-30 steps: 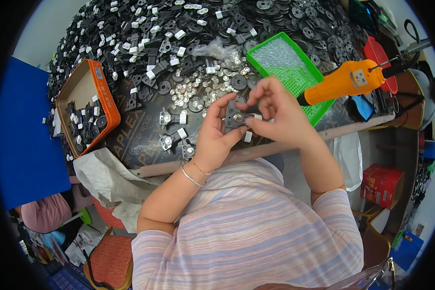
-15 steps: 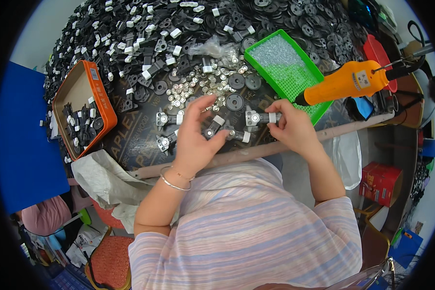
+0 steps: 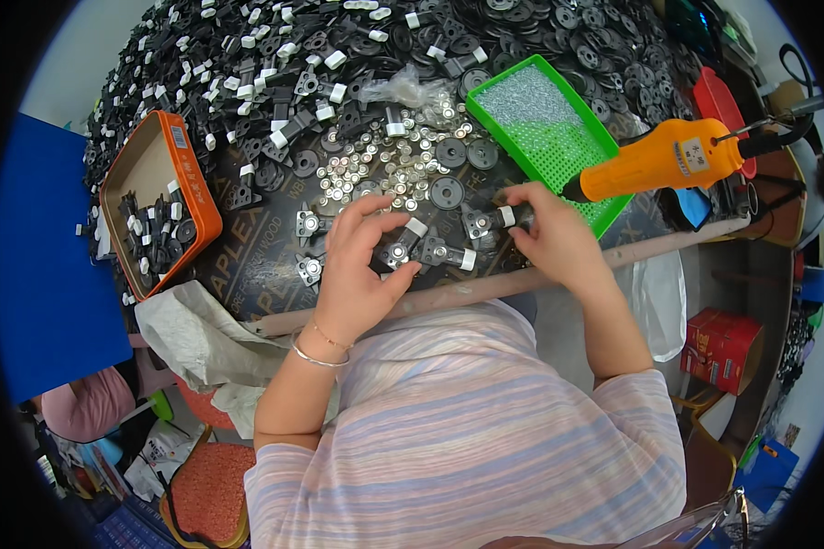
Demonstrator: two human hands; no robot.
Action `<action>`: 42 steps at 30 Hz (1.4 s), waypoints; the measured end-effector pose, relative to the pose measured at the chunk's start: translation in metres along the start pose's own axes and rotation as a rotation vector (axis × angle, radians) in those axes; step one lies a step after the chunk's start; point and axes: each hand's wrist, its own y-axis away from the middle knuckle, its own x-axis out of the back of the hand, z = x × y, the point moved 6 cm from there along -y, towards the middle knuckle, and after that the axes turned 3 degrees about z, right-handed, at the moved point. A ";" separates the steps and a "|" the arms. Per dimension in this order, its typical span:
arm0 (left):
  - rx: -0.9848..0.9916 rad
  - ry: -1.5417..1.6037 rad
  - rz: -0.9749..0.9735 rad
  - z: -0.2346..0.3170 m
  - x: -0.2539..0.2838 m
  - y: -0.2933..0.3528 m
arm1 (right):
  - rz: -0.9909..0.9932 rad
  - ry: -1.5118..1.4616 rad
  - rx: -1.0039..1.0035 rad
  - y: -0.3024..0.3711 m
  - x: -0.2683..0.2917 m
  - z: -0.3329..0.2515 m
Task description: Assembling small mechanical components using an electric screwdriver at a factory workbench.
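Note:
My left hand (image 3: 357, 270) hovers with thumb and fingers apart around a black plastic part with a white end (image 3: 399, 249), which lies on the dark board. Whether the fingertips touch it I cannot tell. A second such part (image 3: 446, 253) lies just right of the thumb tip. My right hand (image 3: 558, 236) is curled round the dark end of another black part with a white band (image 3: 487, 222), a round metal piece set in its left end. Two similar parts, an upper one (image 3: 309, 223) and a lower one (image 3: 309, 268), lie left of my left hand.
Small silver metal pieces (image 3: 339, 174) lie beyond my hands, before a heap of black parts (image 3: 275, 73). An orange-rimmed tin (image 3: 197, 183) stands left. At right, an orange power tool (image 3: 659, 163) overhangs a green tray (image 3: 604, 142) of small metal bits. A pale rail (image 3: 458, 291) edges the board.
My left hand has shifted slightly left and lower. The part at my right hand has tilted, its white end turning up, and my right fingers have moved a little.

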 end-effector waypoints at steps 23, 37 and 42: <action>-0.160 -0.319 -0.246 -0.012 -0.058 -0.066 | 1.076 -0.444 0.560 0.052 0.086 0.015; -0.234 -0.496 -0.102 0.033 -0.056 -0.053 | 0.993 -0.529 0.543 0.041 0.076 0.017; -0.250 -0.547 -0.061 0.039 -0.070 -0.046 | 0.957 -0.498 0.491 0.035 0.072 0.019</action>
